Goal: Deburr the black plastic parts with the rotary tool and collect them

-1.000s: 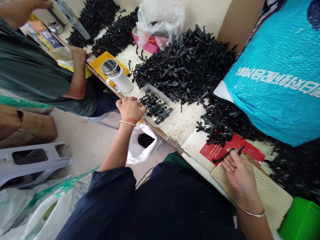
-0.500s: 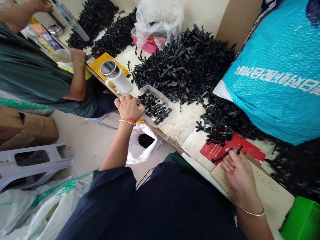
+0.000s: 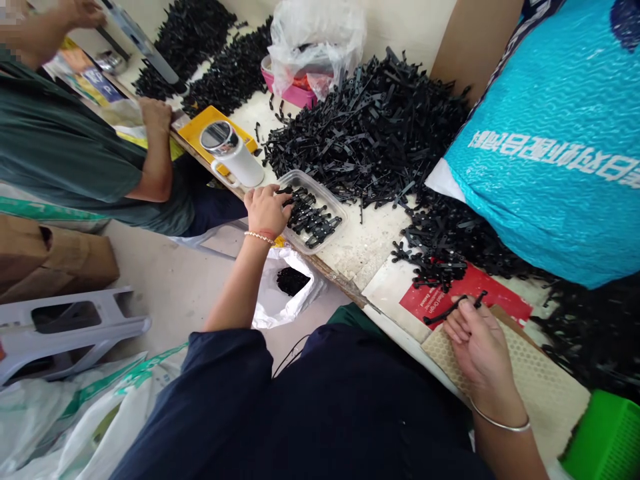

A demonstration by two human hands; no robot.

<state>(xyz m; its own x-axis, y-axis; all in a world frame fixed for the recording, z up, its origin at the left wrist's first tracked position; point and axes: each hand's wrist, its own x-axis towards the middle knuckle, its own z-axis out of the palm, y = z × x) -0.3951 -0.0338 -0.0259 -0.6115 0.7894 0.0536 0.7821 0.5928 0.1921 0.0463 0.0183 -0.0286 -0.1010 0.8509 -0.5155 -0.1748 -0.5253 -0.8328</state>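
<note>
My left hand (image 3: 267,210) is over the left end of a clear plastic box (image 3: 341,223), its fingers bent and apart. Its thumb and index finger are at the nearest of the slim black plastic parts (image 3: 313,217) lying side by side in the box; a firm grip on one is not visible. Lower right, my right hand (image 3: 477,340) pinches a long thin black plastic part (image 3: 444,312) between thumb and fingers. That part is held above a red printed card (image 3: 505,300) and a beige textured pad (image 3: 543,383).
A large heap of black parts (image 3: 365,133) covers the bench behind the box, beside a blue sack (image 3: 555,167). A white mug (image 3: 237,160) and a yellow tray (image 3: 197,127) stand leftward. A co-worker's arm (image 3: 157,147) rests farther left. A green basket (image 3: 605,433) is lower right.
My left hand has shifted a little to the right and upward, its fingers now at the parts in the box. My right hand holds its black part almost unmoved.
</note>
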